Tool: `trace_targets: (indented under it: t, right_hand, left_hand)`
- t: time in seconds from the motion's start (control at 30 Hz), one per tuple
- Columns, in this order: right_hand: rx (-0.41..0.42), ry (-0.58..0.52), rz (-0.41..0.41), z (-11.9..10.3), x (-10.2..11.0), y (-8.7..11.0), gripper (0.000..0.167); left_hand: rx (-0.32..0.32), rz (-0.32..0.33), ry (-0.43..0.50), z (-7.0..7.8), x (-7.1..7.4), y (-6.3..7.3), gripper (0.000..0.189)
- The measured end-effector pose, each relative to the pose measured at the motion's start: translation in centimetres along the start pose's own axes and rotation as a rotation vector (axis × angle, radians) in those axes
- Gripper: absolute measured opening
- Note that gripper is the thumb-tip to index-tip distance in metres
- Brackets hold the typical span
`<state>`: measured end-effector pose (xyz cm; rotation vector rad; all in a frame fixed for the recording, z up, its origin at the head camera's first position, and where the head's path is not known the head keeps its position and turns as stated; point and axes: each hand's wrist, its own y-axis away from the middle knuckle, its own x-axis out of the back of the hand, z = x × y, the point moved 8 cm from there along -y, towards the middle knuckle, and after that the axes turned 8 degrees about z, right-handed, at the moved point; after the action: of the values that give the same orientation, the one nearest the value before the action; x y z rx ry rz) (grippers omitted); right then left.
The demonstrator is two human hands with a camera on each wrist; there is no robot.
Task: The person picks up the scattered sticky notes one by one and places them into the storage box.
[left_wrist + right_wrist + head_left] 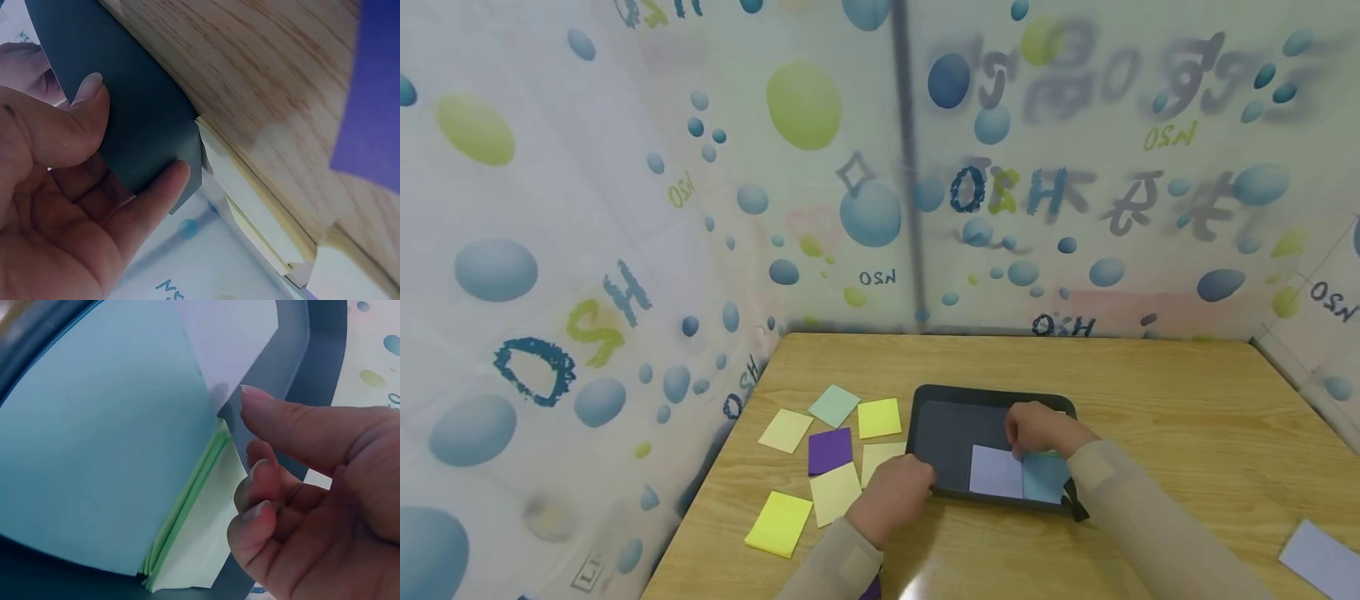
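A dark rectangular tray [946, 437] lies on the table in the head view. My left hand [895, 496] grips its wall at the near left corner; in the left wrist view the thumb lies on one side of the wall [134, 100] and fingers on the other. Inside the tray, a lavender sticky-note pad [996, 472] sits beside a blue pad [1045, 477]. Over them is my right hand [1048, 427], fingers loosely bent. The right wrist view shows nothing between its thumb and fingers, close to a green-edged pad [194, 506] next to the blue one.
Left of the tray lie several pads, among them a purple one [830, 452], a pale green one [835, 406] and bright yellow ones [780, 525]. A lavender pad [1324, 560] is at the table's right. Printed sheeting [850, 167] surrounds the wooden table [1180, 408].
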<state>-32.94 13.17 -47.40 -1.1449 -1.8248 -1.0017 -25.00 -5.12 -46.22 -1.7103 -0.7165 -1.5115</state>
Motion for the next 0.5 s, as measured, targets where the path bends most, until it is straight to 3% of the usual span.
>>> trace_targets:
  t: [0.5]
  right_hand:
    - [0.078, -0.093, 0.057, 1.3, 2.1, 2.2, 0.011]
  left_hand:
    - [-0.009, 0.026, 0.006, 0.1, 0.1, 0.1, 0.007]
